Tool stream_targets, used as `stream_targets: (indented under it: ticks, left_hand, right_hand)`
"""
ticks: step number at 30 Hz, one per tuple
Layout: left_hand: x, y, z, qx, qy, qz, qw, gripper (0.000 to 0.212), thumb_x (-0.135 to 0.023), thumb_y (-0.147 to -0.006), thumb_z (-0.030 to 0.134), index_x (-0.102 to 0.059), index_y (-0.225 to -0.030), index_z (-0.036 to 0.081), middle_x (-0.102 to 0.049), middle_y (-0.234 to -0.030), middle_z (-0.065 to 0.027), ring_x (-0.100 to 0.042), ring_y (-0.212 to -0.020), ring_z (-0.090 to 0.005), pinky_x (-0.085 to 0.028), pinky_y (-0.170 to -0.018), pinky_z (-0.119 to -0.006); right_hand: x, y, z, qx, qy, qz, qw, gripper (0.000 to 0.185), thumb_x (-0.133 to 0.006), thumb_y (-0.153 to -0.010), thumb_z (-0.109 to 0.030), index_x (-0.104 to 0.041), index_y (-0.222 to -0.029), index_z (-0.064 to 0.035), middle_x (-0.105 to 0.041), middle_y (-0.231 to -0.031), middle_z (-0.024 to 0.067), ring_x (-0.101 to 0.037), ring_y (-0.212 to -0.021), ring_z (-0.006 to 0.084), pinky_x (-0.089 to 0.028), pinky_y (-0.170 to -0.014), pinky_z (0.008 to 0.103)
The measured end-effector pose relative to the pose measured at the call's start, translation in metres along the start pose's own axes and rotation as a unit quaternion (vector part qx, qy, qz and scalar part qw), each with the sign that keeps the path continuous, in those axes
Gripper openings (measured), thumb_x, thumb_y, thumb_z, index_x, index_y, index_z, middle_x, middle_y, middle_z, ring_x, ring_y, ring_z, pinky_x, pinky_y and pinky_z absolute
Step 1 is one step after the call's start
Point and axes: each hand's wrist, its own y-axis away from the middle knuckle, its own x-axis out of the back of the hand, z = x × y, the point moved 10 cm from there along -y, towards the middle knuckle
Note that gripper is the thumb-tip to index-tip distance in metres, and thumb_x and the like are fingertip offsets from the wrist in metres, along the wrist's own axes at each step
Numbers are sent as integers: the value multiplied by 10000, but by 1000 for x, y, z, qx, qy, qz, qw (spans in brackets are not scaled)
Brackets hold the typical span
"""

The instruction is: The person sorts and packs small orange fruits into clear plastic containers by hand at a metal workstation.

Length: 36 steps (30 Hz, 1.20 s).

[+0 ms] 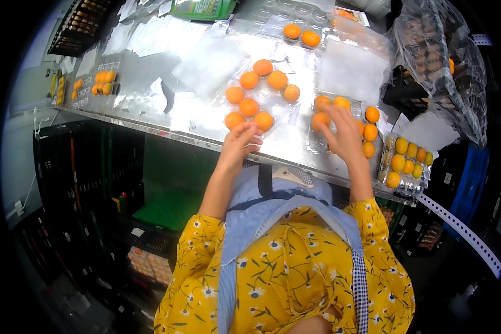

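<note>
My left hand point(243, 140) is at the front edge of the metal table, fingers loosely bent and apart. Its fingertips reach the nearest orange citrus fruits point(263, 121) in a clear plastic tray, with no fruit visible in the palm. My right hand point(345, 131) is over a second clear plastic punnet point(316, 144). Its thumb and fingers spread around an orange citrus fruit point(320, 121); whether they grip it is unclear. Other fruits in this punnet point(341, 102) are partly covered by the hand. More fruits point(370, 132) sit just right of it.
A punnet of yellow-orange fruits point(408, 165) stands at the table's right corner. Behind it is a crate draped in clear plastic point(436, 62). A green scale point(202, 9) and loose white papers point(163, 35) lie at the back. Dark crates point(92, 167) stand below the left edge.
</note>
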Motion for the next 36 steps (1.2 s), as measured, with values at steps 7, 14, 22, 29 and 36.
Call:
stream_targets:
  ticks: [7,14,22,29,36]
  left_hand:
    - [47,5,10,-2,33,37,999,250,-562,-875,227,-545,-1060,59,-591,-911,-52,-563,-740,-118,-455,-639,-227]
    - [44,-10,30,-37,-61,27,997,260,-580,-862,148,-522,-1094,47,-588,-943,-55,-576,-763,-101,-468,-647,-216]
    - [-41,-13,66,-168,-104,-159,967,423,-669,-785,90,-476,-1154,18,-554,-1079,-99,-565,-914,-142,-479,-743,-256]
    - [-42,-20,57,-118,-4,-198,973,436,-648,-790,55,-465,-1182,4,-558,-1066,-117,-572,-945,-158,-483,-795,-275]
    - [-48,-9,63,-109,-72,-245,961,404,-616,-804,25,-473,-1181,-6,-555,-1087,-75,-558,-986,-165,-464,-844,-293]
  right_hand:
    - [-84,-52,13,-16,63,-67,996,479,-699,-690,-185,-519,-1119,-70,-539,-1045,87,-520,-957,267,-455,-766,370]
    - [-88,-44,34,-180,-79,-65,978,338,-697,-738,-201,-524,-989,-55,-570,-820,39,-572,-741,166,-464,-626,270]
    - [-105,-19,-32,-304,-474,-79,823,234,-608,-859,-224,-493,-921,-30,-542,-780,25,-540,-632,65,-440,-543,186]
    - [-73,-46,-35,-189,-362,58,911,282,-428,-933,-260,-529,-1039,-20,-567,-953,82,-539,-887,159,-431,-760,300]
    - [-87,-80,-83,-59,-283,-96,953,408,-415,-887,-349,-508,-1148,-50,-530,-1085,122,-468,-1056,280,-314,-944,362]
